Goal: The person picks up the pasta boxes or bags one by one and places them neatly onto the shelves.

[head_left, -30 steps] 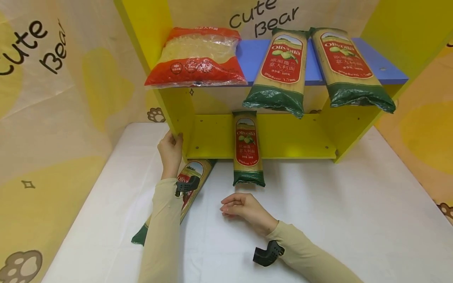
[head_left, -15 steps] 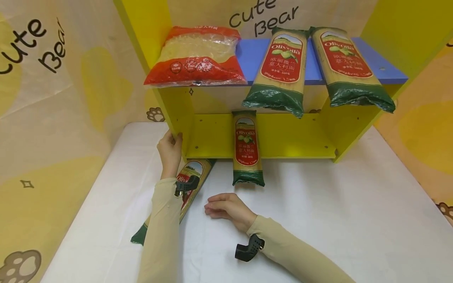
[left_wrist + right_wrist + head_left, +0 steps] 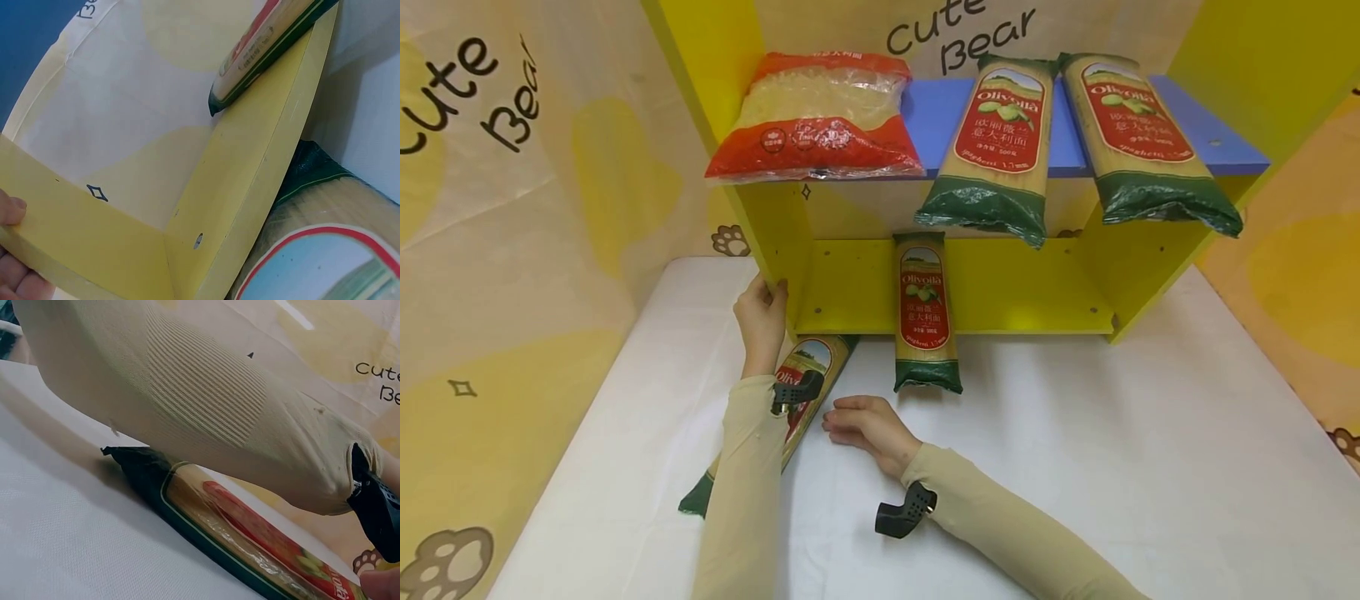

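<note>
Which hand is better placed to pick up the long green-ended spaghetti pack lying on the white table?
Probably the right hand: it lies free on the white table, fingertips right beside the long green-ended spaghetti pack. The left hand is busy gripping the yellow shelf's side panel.

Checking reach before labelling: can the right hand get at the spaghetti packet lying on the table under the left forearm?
Probably yes. The right hand lies right beside the spaghetti packet, nothing between them. The left forearm crosses over the packet's lower part, while the left hand grips the yellow shelf panel, so only the near edge is free.
</note>
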Available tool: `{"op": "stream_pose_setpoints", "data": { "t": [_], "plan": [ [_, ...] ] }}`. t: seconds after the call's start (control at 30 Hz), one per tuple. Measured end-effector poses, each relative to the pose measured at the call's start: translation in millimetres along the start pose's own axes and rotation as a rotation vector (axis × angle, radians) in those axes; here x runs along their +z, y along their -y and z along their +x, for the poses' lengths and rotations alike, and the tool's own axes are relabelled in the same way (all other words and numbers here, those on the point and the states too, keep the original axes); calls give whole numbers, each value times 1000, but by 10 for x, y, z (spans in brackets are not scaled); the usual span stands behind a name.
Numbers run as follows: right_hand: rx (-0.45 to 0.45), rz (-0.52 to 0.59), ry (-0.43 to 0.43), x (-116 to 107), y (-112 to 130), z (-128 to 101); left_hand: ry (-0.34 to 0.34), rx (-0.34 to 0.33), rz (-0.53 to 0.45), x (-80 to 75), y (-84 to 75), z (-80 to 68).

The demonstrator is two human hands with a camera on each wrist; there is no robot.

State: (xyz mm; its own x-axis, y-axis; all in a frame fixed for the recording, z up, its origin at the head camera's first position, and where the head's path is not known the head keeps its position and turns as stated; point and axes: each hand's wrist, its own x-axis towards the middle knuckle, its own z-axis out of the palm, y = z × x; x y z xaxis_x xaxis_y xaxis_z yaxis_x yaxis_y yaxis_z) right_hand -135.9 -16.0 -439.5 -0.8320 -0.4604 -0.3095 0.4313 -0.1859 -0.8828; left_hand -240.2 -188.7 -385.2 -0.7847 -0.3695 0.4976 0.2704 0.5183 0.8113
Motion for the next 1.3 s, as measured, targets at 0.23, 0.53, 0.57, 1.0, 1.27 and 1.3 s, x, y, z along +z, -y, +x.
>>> {"op": "stream_pose_setpoints", "data": {
  "t": [0.23, 0.53, 0.57, 1.0, 1.27, 1.3],
  "plan": [
    [-28, -9, -48, 122, -8, 85, 10, -12, 3, 0, -15, -2],
    [12, -56, -58, 151, 46, 271, -8, -7, 6, 6, -15, 5],
    [14, -66, -59, 145, 50, 294, -8, -8, 7, 10, -13, 5],
    [-18, -189, -138, 205, 62, 486, 8, -22, -31, 4, -3, 12],
    [-3, -235, -115, 169, 54, 459, 16, -18, -8, 0, -12, 11],
    [1, -237, -105, 151, 60, 446, 16, -18, -5, -2, -15, 11]
  ]
}}
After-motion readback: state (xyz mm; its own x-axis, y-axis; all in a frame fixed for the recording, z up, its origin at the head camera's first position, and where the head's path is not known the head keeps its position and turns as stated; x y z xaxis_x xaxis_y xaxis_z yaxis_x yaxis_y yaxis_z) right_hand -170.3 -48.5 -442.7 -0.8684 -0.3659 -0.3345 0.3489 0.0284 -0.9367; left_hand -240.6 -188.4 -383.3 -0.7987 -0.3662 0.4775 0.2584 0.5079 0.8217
